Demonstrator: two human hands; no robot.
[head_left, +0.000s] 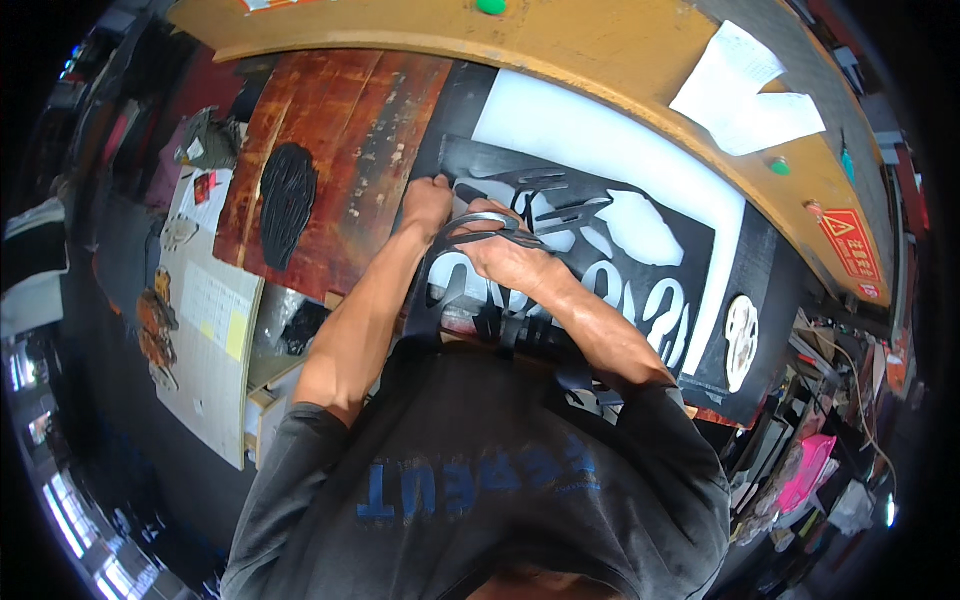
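Note:
A black sheet (701,268) with curved and oval cut-outs lies in front of me, and white shows through its openings. Beneath it is a white board (600,112). My right hand (508,258) is over the sheet's left part, its fingers closed around several thin, curved black strips (478,222). Some strips hang down toward my body, and others stick out to the right over the cut-outs. My left hand (428,203) is closed at the sheet's left edge; whatever its fingers grip is hidden.
On a worn reddish wooden board (350,110) to the left sits a bundle of black strips (288,205). A yellow machine beam (560,52) crosses the far side, bearing white papers (730,90) and a green button (780,166). A pale cut-out template (741,343) lies at right.

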